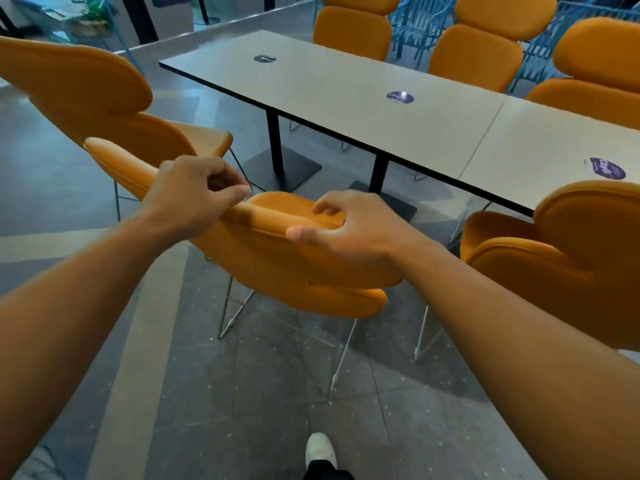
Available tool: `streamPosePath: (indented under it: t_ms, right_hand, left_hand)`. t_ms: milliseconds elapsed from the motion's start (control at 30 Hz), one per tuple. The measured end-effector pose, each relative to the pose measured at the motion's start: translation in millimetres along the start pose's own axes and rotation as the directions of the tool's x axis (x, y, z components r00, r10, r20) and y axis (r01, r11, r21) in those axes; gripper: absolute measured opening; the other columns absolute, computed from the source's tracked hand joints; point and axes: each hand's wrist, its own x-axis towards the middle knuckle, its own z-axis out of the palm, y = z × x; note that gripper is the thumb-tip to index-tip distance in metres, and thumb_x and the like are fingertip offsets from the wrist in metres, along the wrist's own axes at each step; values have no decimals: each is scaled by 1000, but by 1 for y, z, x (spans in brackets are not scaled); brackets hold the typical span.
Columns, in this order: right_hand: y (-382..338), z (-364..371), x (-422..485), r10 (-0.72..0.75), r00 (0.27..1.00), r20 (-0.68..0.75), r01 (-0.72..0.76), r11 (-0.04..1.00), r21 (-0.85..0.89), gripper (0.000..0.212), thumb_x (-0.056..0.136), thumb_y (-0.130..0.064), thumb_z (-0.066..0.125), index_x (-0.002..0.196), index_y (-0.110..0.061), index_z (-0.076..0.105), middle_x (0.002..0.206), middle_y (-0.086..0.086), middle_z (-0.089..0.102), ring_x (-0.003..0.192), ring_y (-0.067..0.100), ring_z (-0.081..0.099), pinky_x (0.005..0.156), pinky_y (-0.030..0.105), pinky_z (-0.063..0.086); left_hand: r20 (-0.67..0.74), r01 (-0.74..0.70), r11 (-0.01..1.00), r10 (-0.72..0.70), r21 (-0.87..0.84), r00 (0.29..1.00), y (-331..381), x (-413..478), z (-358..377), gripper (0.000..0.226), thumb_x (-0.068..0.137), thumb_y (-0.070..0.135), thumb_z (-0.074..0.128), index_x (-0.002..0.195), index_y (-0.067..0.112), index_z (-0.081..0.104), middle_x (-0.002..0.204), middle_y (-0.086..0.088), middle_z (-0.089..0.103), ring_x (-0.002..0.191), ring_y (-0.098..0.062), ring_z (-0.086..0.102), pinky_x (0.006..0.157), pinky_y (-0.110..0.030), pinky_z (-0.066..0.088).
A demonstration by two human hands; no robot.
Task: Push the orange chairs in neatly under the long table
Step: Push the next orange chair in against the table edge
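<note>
White shoe (320, 448) at the bottom edge, on grey tiled floor (242, 393). Both bare forearms reach forward. Left hand (187, 194) grips the top edge of the middle orange chair (277, 261) at its backrest, fingers curled tight, thumb laid along the top. Right hand (356, 230) holds the same edge further right, thumb on the near face, fingers hooked over the far side. That chair stands on thin metal legs, turned at an angle, back from the long table (346, 98), seat not under it. Left orange chair (86, 95) is just beside it, out past the table end. Right orange chair (561, 265) sits near the table's near edge. Table stands on black pedestal bases (280, 164), with round dark stickers (400, 97) on top. Far orange chairs (353, 32) line the far side, close to the table. Blue chairs (415, 22) stand behind them, blurry.
</note>
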Motion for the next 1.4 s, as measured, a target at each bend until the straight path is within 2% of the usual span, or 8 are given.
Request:
streamPosePath:
  t_ms: [167, 333, 500, 633, 733, 867, 1200, 1400]
  right_hand:
    - [-20, 12, 21, 61, 975, 215, -43, 995, -88, 85, 73, -83, 59, 143, -39, 43, 131, -6, 57, 110, 20, 58, 95, 46, 53]
    - [-31, 22, 34, 167, 970, 175, -114, 955, -275, 67, 77, -79, 60, 129, -39, 53, 118, -6, 61, 102, 19, 57, 83, 38, 51]
    - [-50, 42, 35, 293, 956, 15, -260, 868, -423, 70, 70, -86, 58, 121, -38, 54, 110, -6, 62, 93, 18, 52, 76, 38, 43]
    - [-56, 47, 40, 404, 913, -62, -388, 808, -443, 81, 53, -97, 55, 108, -37, 58, 100, -7, 61, 93, 20, 56, 77, 39, 41]
    - [-54, 54, 37, 384, 906, -179, -424, 806, -413, 88, 42, -104, 44, 95, -36, 61, 85, -11, 62, 84, 16, 60, 76, 38, 50]
    - [-54, 54, 36, 373, 889, -264, -453, 801, -393, 91, 42, -105, 39, 95, -36, 65, 81, -14, 63, 79, 13, 59, 74, 37, 52]
    - [-44, 35, 45, 415, 872, -258, -484, 809, -334, 83, 51, -97, 56, 108, -38, 70, 90, -13, 68, 85, 12, 60, 67, 28, 46]
    - [-22, 19, 72, 458, 844, -279, -531, 786, -315, 88, 45, -98, 56, 110, -40, 70, 90, -11, 67, 89, 17, 60, 74, 34, 50]
  left_hand:
    - [160, 9, 999, -14, 32, 987, -32, 20, 1, 21, 88, 36, 66, 106, 24, 69, 95, 8, 64, 92, -14, 59, 65, -20, 39]
    - [256, -18, 1000, 13, 17, 966, -65, 41, -5, 28, 88, 43, 64, 108, 25, 68, 95, 9, 63, 91, -13, 58, 63, -19, 41]
    - [329, -105, 990, 68, 97, 942, -106, 54, -7, 55, 77, 82, 41, 97, 37, 65, 87, 15, 66, 85, -12, 63, 86, -48, 52]
    - [378, -215, 964, 143, 156, 915, -129, 59, -7, 78, 64, 98, 20, 103, 43, 60, 95, 13, 65, 101, -20, 59, 105, -58, 30]
    - [355, -318, 914, 218, 253, 909, -136, 57, -7, 92, 60, 100, 17, 115, 41, 59, 108, 8, 63, 114, -26, 53, 108, -57, 18]
    - [249, -377, 881, 312, 285, 917, -138, 57, 2, 91, 60, 100, 25, 108, 36, 65, 107, 3, 67, 108, -30, 55, 98, -53, 26]
    - [106, -412, 881, 398, 234, 911, -130, 77, 26, 85, 60, 99, 30, 94, 33, 70, 99, 3, 69, 106, -31, 55, 95, -52, 29]
    - [114, -416, 878, 400, 238, 909, -122, 118, 47, 90, 58, 101, 26, 99, 33, 69, 101, 3, 69, 109, -31, 53, 94, -52, 29]
